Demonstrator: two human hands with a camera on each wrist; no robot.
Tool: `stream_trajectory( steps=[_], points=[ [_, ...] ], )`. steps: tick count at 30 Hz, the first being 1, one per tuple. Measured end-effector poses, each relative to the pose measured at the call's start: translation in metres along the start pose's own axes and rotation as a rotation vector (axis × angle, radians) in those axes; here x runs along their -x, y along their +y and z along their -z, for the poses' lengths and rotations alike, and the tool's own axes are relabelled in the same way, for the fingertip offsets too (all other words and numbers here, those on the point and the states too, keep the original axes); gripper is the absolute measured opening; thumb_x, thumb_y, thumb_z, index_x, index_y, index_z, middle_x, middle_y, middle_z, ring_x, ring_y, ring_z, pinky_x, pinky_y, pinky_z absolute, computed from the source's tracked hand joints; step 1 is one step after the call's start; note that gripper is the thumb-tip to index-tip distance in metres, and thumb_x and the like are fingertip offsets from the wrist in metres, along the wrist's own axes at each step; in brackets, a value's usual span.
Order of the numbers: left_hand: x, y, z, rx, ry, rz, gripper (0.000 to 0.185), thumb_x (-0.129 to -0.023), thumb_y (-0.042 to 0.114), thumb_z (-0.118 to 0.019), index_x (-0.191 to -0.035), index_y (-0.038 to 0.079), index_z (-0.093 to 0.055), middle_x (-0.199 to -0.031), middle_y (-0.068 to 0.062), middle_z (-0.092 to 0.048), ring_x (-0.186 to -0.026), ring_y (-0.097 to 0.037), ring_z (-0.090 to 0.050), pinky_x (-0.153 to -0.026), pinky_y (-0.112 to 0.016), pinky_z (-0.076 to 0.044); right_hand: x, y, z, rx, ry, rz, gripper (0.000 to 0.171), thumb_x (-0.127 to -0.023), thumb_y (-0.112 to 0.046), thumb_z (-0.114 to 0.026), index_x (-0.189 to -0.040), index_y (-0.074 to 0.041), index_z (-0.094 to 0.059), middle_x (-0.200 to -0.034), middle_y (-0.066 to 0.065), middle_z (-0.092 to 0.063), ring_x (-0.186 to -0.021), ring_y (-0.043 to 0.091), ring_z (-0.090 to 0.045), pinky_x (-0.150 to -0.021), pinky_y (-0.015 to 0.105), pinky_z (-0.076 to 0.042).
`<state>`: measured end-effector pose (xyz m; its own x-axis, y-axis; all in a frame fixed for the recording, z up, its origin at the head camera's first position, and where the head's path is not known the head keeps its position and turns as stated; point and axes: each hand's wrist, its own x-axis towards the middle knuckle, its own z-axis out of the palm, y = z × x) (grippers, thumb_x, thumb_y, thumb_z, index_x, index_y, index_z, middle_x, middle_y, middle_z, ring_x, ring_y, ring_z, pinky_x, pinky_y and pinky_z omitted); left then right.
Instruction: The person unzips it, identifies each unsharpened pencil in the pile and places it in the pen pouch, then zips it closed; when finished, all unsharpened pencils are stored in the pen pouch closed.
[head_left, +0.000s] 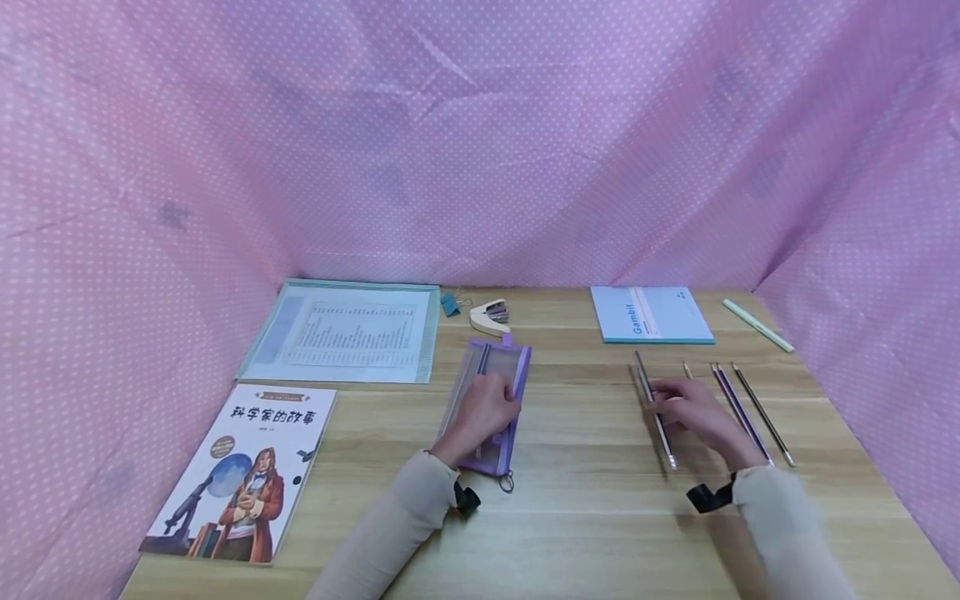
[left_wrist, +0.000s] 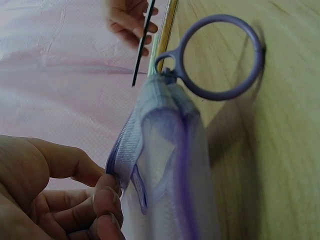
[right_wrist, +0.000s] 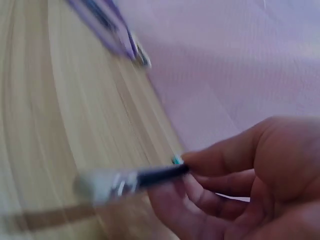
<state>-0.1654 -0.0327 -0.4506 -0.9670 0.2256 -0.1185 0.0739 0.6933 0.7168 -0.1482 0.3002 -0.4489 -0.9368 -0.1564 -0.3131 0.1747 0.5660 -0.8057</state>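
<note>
Purple mesh pouch (left_wrist: 172, 160), edge pinched by left fingers (left_wrist: 70, 162), dark pencil (head_left: 662, 432) gripped in right fingers (right_wrist: 225, 152)

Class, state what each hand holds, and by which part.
The left hand pinches the purple-trimmed translucent zip pouch by its zippered edge; the right hand pinches a slim dark pencil with a whitish end, near mid-shaft.

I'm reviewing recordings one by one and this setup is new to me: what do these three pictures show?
No robot here: just a person's bare hands. The wide picture is taken from the head, the close ones from each wrist. The left hand pinches a purple mesh pencil case by its zip; the right hand holds a pencil, near more pencils. Also on the wooden table: an illustrated book, a document folder, a blue binder clip, apparently a stapler, a Gambit notebook and a pale green pen.
</note>
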Motion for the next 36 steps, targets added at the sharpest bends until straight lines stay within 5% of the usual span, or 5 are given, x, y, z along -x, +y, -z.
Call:
stream_trajectory(
  steps=[6,15,25,30,36],
  points=[
    [0.0,-0.001,0.001,0.003,0.001,0.005,0.031,-0.087,0.004,-0.063,-0.06,0.013,-0.05,-0.051,0.004,-0.047,-0.042,-0.008,-0.049,-0.037,-0.016,-0.036,-0.019,-0.02,-0.042,-0.207,-0.215,0.011,0.05,-0.099,-0.01,-0.055,-0.141,0.013,-0.042,-0.091,0.003,-0.058,-0.07,0.009,-0.056,-0.061,0.026,-0.054],
    [-0.001,0.001,0.001,-0.016,0.007,0.003,0.023,-0.086,0.005,-0.065,-0.065,0.011,-0.057,-0.056,0.002,-0.054,-0.044,-0.009,-0.052,-0.038,-0.016,-0.038,-0.047,-0.053,-0.106,-0.342,-0.374,0.024,0.049,-0.097,-0.007,-0.056,-0.141,0.011,-0.043,-0.09,0.001,-0.061,-0.072,0.01,-0.057,-0.06,0.022,-0.053],
    [-0.001,0.002,0.003,-0.042,0.017,-0.01,0.026,-0.089,0.014,-0.07,-0.065,0.01,-0.06,-0.056,0.002,-0.052,-0.043,-0.008,-0.05,-0.037,-0.016,-0.035,-0.065,-0.072,-0.143,-0.527,-0.217,-0.023,0.047,-0.095,0.003,-0.051,-0.14,0.011,-0.044,-0.099,0.008,-0.069,-0.082,0.014,-0.069,-0.073,0.032,-0.063],
    [0.0,0.002,0.003,-0.045,0.019,-0.005,0.022,-0.087,0.012,-0.069,-0.067,0.009,-0.061,-0.058,0.001,-0.053,-0.047,-0.01,-0.051,-0.04,-0.018,-0.037,-0.067,-0.082,-0.154,-0.521,-0.098,-0.075,0.046,-0.095,0.004,-0.05,-0.141,0.008,-0.047,-0.108,0.019,-0.072,-0.082,0.015,-0.072,-0.075,0.033,-0.063],
    [0.0,0.004,0.005,-0.027,0.003,0.018,0.018,-0.087,0.008,-0.067,-0.069,0.009,-0.062,-0.058,0.0,-0.053,-0.047,-0.011,-0.053,-0.04,-0.017,-0.038,-0.067,-0.089,-0.159,-0.486,-0.048,-0.087,0.045,-0.095,0.007,-0.046,-0.141,0.008,-0.047,-0.104,0.016,-0.067,-0.08,0.015,-0.069,-0.074,0.032,-0.063]
  ],
)
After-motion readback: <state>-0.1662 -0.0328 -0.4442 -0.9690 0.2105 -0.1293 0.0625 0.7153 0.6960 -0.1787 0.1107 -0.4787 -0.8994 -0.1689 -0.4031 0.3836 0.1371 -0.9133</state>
